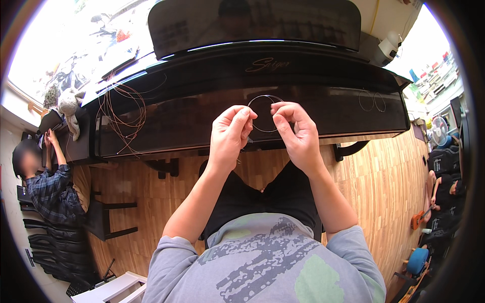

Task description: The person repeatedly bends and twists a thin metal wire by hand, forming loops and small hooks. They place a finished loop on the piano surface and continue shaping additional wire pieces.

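Note:
A thin metal string coiled into a loop (266, 96) is held up between my two hands, over the front of a black piano (197, 108). My left hand (230, 136) pinches the loop's left side between thumb and fingers. On its right side my right hand (301, 136) has its fingers curled round the wire, partly hiding it. Loose coils of copper-coloured string (121, 113) lie on the piano to the left. Farther right rests a smaller coil of thin wire (372, 101).
A seated person in a checked shirt (50, 187) works at the far left, beside a grey plush toy (69, 103). A white camera-like device (390, 44) stands at the piano's right end. At far right are a fan (438, 129) and a person with a small orange guitar (417, 220).

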Action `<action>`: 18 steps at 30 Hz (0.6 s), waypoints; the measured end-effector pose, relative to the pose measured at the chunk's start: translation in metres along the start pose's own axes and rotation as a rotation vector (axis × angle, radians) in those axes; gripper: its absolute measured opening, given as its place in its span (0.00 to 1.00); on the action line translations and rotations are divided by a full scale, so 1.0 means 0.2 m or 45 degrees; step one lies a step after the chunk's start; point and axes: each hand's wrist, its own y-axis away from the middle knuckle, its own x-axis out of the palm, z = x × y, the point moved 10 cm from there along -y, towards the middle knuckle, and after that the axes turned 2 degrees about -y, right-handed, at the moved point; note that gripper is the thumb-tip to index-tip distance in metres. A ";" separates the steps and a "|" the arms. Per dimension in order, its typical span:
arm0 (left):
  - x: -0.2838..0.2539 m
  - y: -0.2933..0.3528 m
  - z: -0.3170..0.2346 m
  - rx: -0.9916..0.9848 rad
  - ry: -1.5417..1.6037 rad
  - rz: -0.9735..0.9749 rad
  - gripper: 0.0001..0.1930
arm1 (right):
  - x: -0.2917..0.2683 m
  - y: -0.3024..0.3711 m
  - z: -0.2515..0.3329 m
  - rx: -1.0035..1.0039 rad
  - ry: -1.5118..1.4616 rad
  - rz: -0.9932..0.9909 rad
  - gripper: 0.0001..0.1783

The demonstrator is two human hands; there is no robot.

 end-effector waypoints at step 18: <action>-0.10 0.00 -0.09 0.296 -0.229 -0.082 0.08 | -0.05 0.04 -0.21 0.607 -0.581 0.118 0.07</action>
